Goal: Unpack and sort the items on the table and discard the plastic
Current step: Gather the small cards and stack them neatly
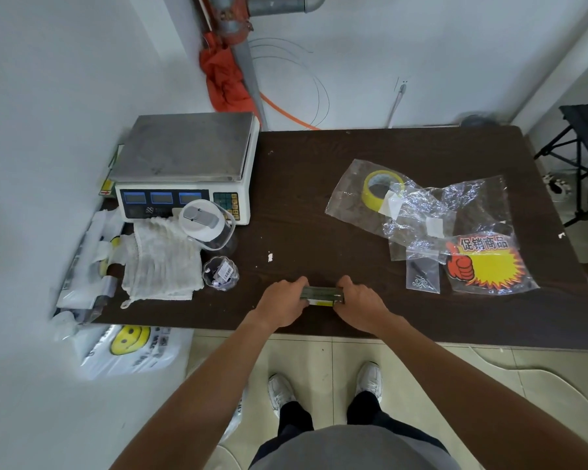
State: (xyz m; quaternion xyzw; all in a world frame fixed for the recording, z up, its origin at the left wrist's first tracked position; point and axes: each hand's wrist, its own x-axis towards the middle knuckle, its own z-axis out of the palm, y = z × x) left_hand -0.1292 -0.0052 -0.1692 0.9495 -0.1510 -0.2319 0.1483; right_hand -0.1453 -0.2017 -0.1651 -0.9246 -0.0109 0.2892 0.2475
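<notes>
Left hand (283, 307) and right hand (360, 308) grip a small packet (322, 295).

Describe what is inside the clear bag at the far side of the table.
A yellow tape roll shows through the clear bag. Anything beneath the roll is covered.

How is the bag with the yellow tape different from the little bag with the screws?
The tape bag is bigger; the screw bag is small. The tape bag holds one yellow roll; the screw bag holds tiny screws and a dark piece. The tape bag lies farther from the person, the screw bag nearer. Both are clear plastic on the table.
</notes>
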